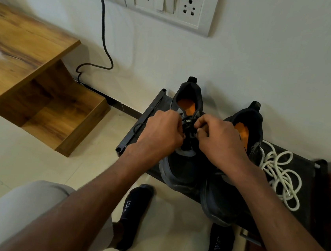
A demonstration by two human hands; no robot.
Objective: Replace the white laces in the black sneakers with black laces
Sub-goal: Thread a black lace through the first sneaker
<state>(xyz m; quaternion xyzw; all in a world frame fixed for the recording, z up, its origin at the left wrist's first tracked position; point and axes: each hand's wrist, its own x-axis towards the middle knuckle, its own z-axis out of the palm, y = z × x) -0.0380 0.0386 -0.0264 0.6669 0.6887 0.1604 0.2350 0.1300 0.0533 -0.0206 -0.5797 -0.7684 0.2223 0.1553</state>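
Note:
Two black sneakers with orange insoles stand side by side on a low black rack (154,103), heels toward the wall. Over the left sneaker (182,168), my left hand (159,135) and my right hand (218,139) meet at the tongue, and each pinches a strand of the black lace (189,126). A loop of that lace hangs off to the left near the rack's bar. My right forearm partly covers the right sneaker (249,122). A tangled white lace (280,173) lies loose on the rack to the right of the shoes.
A wooden stepped unit (32,69) stands at the left. On the white wall are a socket panel (170,2) and a hanging black cable (104,42). My feet in black socks (134,208) rest on the tiled floor below the rack.

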